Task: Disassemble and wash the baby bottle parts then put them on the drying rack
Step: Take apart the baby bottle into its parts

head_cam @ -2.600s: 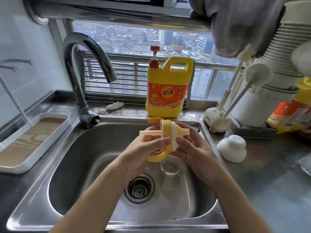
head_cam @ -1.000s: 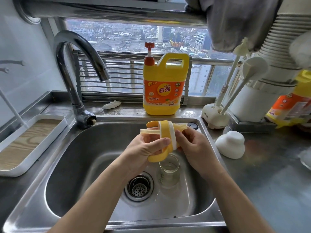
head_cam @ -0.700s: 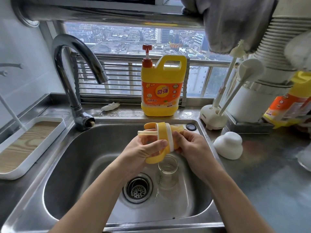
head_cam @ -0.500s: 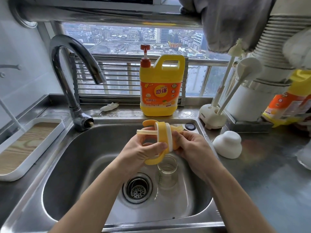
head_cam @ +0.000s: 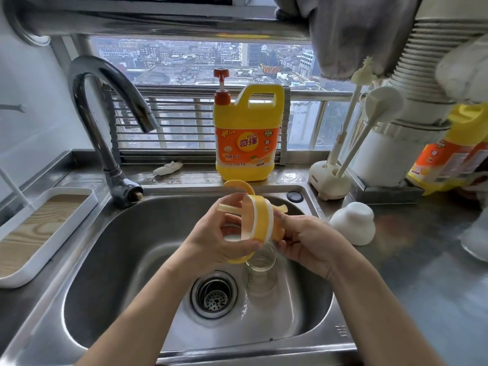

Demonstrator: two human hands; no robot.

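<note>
Flat overcast daylight entered through the wide barred window (head_cam: 184,75) ahead of you; the scene was evenly bright. The brushed stainless steel sink basin (head_cam: 118,260) gave only a soft grey sheen. Shadows under your forearms were faint. The wide-angle lens bowed the horizontal steel pipe (head_cam: 158,22) along the top edge. The yellow plastic bottle collar (head_cam: 260,220) was sharp; the pale shape (head_cam: 464,70) at far right was blurred.

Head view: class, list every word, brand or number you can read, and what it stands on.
"KEON": orange label of the yellow detergent jug.
"奇强": same label, large characters.
Smaller print on that label: too small to read.
Lettering on the white brush holder: blurred.
Label of the bottle at the right edge: blurred.
</note>
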